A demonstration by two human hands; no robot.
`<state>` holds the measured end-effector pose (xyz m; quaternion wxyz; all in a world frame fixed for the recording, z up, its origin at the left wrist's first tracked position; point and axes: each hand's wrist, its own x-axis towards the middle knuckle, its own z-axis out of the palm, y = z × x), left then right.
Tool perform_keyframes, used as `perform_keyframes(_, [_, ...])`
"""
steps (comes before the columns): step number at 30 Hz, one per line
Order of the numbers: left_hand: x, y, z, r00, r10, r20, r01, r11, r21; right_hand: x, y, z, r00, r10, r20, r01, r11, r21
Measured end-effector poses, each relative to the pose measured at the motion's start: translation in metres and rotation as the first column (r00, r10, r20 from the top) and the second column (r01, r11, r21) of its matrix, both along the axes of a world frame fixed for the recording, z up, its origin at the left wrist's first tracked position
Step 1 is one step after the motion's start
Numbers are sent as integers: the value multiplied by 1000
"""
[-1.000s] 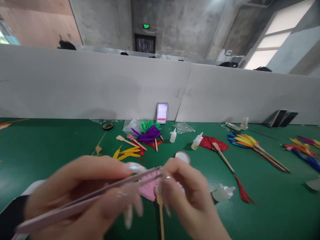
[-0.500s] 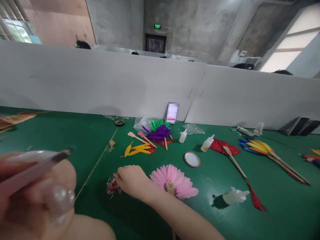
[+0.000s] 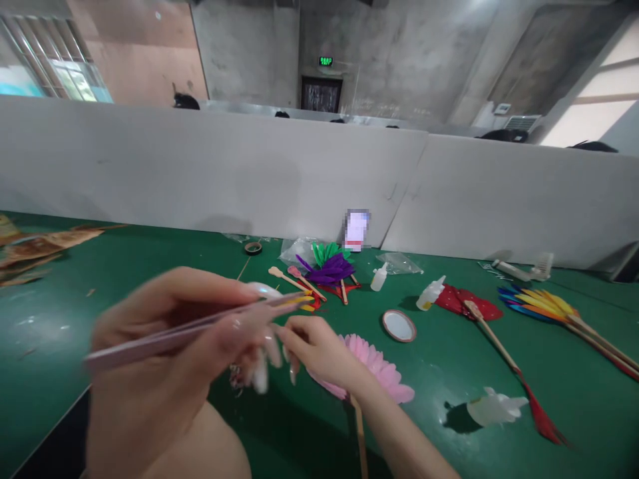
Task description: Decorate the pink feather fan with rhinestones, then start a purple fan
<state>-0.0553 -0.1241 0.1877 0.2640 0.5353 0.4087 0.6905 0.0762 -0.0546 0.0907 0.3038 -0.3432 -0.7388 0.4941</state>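
My left hand (image 3: 184, 352), large and close to the camera, is closed around pink tweezers (image 3: 170, 338) whose tips point right. My right hand (image 3: 314, 346) is just beyond the left fingertips, its thumb and fingers drawn together; whatever they hold is too small or hidden to make out. Under the right wrist lies a fan of pink feathers (image 3: 384, 372) with a wooden handle (image 3: 360, 432), its middle covered by the arm. A small heap of reddish and whitish bits (image 3: 235, 378) shows in part below my left fingers.
Glue bottles (image 3: 495, 407) and a round white lid (image 3: 399, 326) are on the green table (image 3: 419, 439). Purple feathers (image 3: 327, 269), a red fan (image 3: 462, 303) and a multicoloured feather fan (image 3: 542, 303) lie farther back. A phone (image 3: 356, 230) leans on the white partition (image 3: 239, 173).
My left hand has moved right with the tweezers, toward my right hand. My right hand has lifted off the small heap and shifted right. The view has turned slightly left.
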Motion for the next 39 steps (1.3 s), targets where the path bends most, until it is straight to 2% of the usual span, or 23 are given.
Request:
perform_keyframes(1, [5, 1, -1, 999, -30, -27, 30, 999, 14, 11, -3, 12, 996, 47, -69, -52, 996, -71])
perform_keyframes(3, [15, 4, -2, 993, -109, -33, 109, 994, -12, 35, -13, 37, 982, -8, -187, -16, 992, -124])
perform_keyframes(5, [24, 8, -2, 984, -178, 23, 179, 981, -76, 57, -24, 57, 955, -86, -285, 57, 993, -106])
perform_keyframes(8, [36, 11, 1, 957, -274, 97, 286, 947, -149, 79, -40, 73, 900, -184, -396, 187, 982, -30])
perform_keyframes(11, [48, 12, 3, 946, -294, 138, 316, 931, -180, 85, -50, 77, 852, -269, -450, 314, 949, 26])
perform_keyframes(15, [61, 11, 4, 963, -222, 155, 249, 951, -181, 87, -56, 78, 795, -335, -507, 437, 895, 94])
perform_keyframes(20, [67, 8, 6, 975, -203, 93, 217, 957, -194, 95, -59, 81, 788, -413, -456, 545, 813, 206])
perform_keyframes(23, [69, 7, 7, 980, -189, 68, 199, 963, -185, 99, -61, 83, 846, -370, -384, 505, 786, 355])
perform_keyframes(27, [69, 7, 6, 953, -283, 105, 300, 928, -223, 100, -61, 83, 899, -282, -335, 423, 758, 497])
perform_keyframes(30, [66, 10, 5, 914, -371, 161, 402, 878, -258, 100, -61, 83, 898, -303, -318, 433, 736, 521])
perform_keyframes(32, [64, 12, 4, 886, -423, 190, 461, 848, -262, 101, -61, 83, 905, -307, -295, 421, 743, 520])
perform_keyframes(36, [62, 14, 6, 854, -473, 218, 519, 805, -289, 101, -62, 84, 918, -272, -290, 390, 756, 526])
perform_keyframes(39, [63, 16, 9, 842, -495, 217, 540, 777, -324, 101, -64, 85, 906, -293, -306, 417, 743, 524])
